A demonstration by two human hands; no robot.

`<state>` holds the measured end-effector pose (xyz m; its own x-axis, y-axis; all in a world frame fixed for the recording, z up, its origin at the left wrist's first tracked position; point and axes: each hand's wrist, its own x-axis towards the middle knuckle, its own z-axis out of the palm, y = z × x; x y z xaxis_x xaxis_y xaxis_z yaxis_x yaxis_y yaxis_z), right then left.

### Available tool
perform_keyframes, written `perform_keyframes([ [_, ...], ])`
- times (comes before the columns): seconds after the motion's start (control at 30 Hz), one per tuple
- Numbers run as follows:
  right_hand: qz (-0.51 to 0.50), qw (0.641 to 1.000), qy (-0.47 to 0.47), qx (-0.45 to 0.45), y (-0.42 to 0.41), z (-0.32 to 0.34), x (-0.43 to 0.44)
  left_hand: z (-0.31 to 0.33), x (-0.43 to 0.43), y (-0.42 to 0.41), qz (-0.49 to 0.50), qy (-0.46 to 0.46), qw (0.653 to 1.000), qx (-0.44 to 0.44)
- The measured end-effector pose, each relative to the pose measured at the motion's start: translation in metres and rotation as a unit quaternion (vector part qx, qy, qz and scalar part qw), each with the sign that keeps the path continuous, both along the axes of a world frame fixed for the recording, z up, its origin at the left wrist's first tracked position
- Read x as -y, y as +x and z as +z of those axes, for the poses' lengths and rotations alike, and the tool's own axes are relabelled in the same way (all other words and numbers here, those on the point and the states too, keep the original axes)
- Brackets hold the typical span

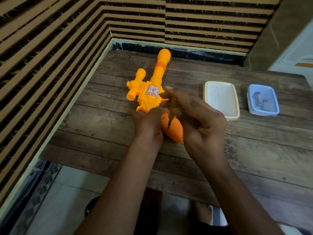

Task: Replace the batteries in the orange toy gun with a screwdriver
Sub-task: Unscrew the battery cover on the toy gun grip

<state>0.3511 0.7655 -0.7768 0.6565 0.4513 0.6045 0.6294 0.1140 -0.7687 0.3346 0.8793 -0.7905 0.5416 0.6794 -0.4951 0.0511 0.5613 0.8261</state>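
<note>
Counter [237,158] carries the orange toy gun [152,92], whose middle the left hand [149,122] grips while the right hand [199,122] pinches the screwdriver [172,109], tip on the gun's handle, both hands close together.

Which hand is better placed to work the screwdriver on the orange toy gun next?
The right hand. It pinches the screwdriver, whose tip sits against the handle of the orange toy gun. The left hand grips the gun's body, so it probably serves best steadying it.
</note>
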Motion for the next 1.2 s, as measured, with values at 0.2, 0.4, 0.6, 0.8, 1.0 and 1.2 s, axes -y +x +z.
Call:
perform_keyframes([
  [0.2, -0.047, 0.999, -0.003, 0.013, 0.003, -0.002, 0.001, -0.004, 0.0, 0.0, 0.008, -0.008, 1.0, 0.025],
  [0.4, 0.001, 1.0, 0.0, 0.022, 0.001, 0.0, 0.001, -0.014, -0.006, 0.003, -0.007, 0.017, 1.0, -0.007],
  [0.6, -0.022, 0.999, -0.003, 0.028, 0.001, -0.001, 0.0, -0.013, -0.004, -0.001, -0.014, -0.003, 0.999, 0.039],
  [0.8, -0.011, 1.0, -0.005, -0.002, 0.0, 0.001, 0.001, -0.012, -0.004, 0.004, -0.006, 0.013, 1.0, -0.001],
  [1.0, -0.042, 0.999, -0.006, 0.023, 0.0, 0.0, 0.002, -0.016, -0.006, 0.003, -0.024, 0.003, 0.999, 0.022],
  [1.2, -0.037, 0.999, -0.005, 0.029, 0.0, 0.001, 0.004, -0.017, -0.007, 0.006, -0.016, -0.001, 1.0, 0.003],
])
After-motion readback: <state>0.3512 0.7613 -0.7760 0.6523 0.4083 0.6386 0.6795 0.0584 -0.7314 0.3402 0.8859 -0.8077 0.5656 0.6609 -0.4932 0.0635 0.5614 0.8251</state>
